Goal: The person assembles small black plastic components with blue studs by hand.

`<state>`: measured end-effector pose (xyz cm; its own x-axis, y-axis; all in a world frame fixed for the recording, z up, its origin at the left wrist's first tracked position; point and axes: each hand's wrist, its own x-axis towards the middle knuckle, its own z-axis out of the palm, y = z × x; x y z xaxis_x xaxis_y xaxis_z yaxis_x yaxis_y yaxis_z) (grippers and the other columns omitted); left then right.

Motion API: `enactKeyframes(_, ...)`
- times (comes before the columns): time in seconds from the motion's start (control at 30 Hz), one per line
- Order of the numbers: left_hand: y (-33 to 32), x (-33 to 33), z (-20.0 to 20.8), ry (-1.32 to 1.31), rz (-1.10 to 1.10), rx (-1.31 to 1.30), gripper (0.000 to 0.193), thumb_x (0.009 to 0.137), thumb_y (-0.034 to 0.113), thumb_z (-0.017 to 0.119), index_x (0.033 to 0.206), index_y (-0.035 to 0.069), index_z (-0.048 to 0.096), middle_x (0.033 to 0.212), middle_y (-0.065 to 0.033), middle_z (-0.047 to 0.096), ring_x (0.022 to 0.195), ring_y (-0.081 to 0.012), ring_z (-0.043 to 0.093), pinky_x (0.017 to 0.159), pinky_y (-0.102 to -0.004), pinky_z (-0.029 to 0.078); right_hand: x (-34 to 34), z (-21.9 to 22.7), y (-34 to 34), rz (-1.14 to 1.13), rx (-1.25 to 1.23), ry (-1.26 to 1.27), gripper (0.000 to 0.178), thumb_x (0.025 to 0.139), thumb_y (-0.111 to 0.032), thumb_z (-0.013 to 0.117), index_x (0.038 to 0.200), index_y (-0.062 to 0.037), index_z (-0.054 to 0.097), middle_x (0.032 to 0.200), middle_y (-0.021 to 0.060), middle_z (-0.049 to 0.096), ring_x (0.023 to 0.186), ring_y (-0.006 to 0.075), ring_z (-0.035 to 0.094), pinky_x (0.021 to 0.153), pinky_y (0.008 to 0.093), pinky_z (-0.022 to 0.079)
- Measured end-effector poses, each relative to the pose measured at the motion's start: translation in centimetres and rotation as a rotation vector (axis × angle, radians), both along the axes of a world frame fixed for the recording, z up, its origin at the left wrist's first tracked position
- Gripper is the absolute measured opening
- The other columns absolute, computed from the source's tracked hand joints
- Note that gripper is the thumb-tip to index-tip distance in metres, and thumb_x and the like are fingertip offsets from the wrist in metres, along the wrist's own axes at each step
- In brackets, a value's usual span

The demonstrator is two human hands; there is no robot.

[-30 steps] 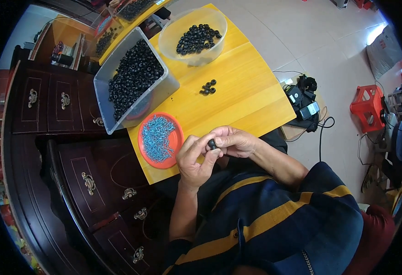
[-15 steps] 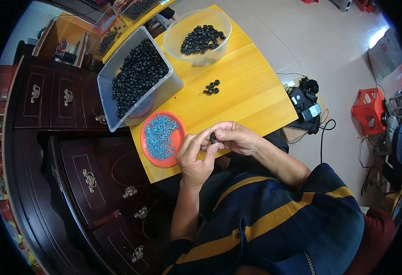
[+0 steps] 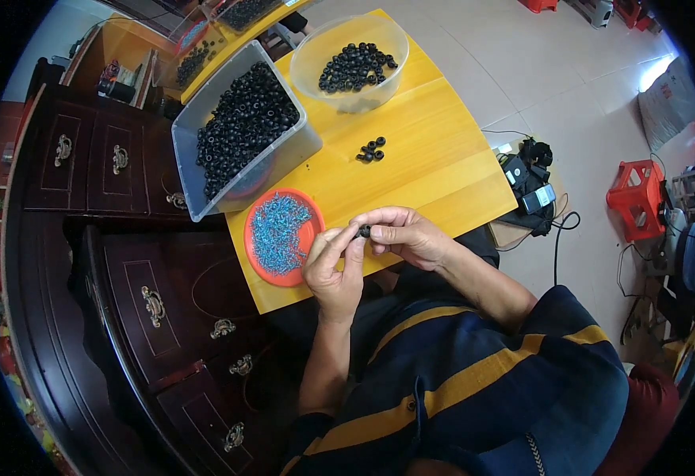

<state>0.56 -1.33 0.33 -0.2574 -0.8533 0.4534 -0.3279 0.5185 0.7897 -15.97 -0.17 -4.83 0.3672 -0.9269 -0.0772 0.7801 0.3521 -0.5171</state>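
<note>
A small round black part (image 3: 364, 231) with a hole in it sits between the fingertips of my two hands, above the near edge of the table. My left hand (image 3: 335, 278) pinches it from the left, its fingers closed. From the other side the thumb and fingers of my right hand (image 3: 407, 238) close on it too. Next to my left hand lies an orange-red plate (image 3: 313, 228) with a heap of tiny blue and silvery pieces (image 3: 278, 234), too small to name. Several loose black parts (image 3: 372, 149) lie on the yellow table (image 3: 426, 131) beyond my hands.
A clear rectangular bin (image 3: 297, 147) full of black parts stands at the left, partly over the plate. Behind it is a round clear tub (image 3: 347, 100) with more. Dark wooden drawers (image 3: 157, 309) flank the table's left. A red stool (image 3: 635, 198) stands on the floor at right.
My fingers have turned the black part, so its hole now shows, and both hands have lifted slightly. The view has shifted a little; the bins, plate and loose parts stay put.
</note>
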Motion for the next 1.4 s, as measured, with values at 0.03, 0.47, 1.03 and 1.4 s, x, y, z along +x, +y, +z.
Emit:
enactKeyframes(0.03, 0.1, 0.0, 0.0, 0.0, 0.001, -0.001, 0.019, 0.087, -0.008, 0.067, 0.105, -0.005, 0.07, 0.095, -0.0071, 0.065, 0.083, -0.0119, 0.062, 0.073, -0.0235, 0.05, 0.1, 0.0, 0.0, -0.008, 0.005, 0.028, 0.032, 0.092, -0.016, 0.07, 0.121, -0.005, 0.066, 0.098, 0.0022, 0.067, 0.082, 0.0089, 0.058, 0.077, 0.0222, 0.05)
enactKeyframes(0.47, 0.0, 0.3, -0.5, 0.18, 0.04, 0.285, 0.013, 0.089, -0.003, 0.067, 0.102, -0.005, 0.068, 0.087, -0.0057, 0.065, 0.075, -0.0094, 0.062, 0.066, -0.0217, 0.05, 0.3, -0.8, -0.1, -0.027, 0.04, -0.05, 0.022, 0.092, -0.013, 0.071, 0.111, -0.0076, 0.061, 0.095, -0.0002, 0.064, 0.076, 0.0076, 0.063, 0.074, 0.0228, 0.055)
enactKeyframes(1.03, 0.1, 0.0, -0.9, 0.055, 0.052, 0.176, 0.011, 0.085, -0.001, 0.072, 0.096, -0.002, 0.071, 0.079, -0.0056, 0.065, 0.068, -0.0111, 0.06, 0.061, -0.0232, 0.047, 0.4, -1.8, 0.1, -0.102, -0.061, 0.08, 0.02, 0.092, -0.011, 0.069, 0.11, -0.006, 0.062, 0.095, 0.0013, 0.067, 0.084, 0.009, 0.064, 0.077, 0.0232, 0.054)
enactKeyframes(1.4, 0.4, -0.3, -1.4, 0.129, 0.037, 0.156, 0.013, 0.085, -0.001, 0.074, 0.097, -0.002, 0.071, 0.081, -0.0063, 0.065, 0.073, -0.0116, 0.061, 0.064, -0.0238, 0.048, 0.1, -1.3, 0.3, -0.118, -0.047, 0.031, 0.019, 0.092, -0.011, 0.07, 0.109, -0.0052, 0.065, 0.096, 0.0028, 0.068, 0.083, 0.01, 0.065, 0.078, 0.0247, 0.055)
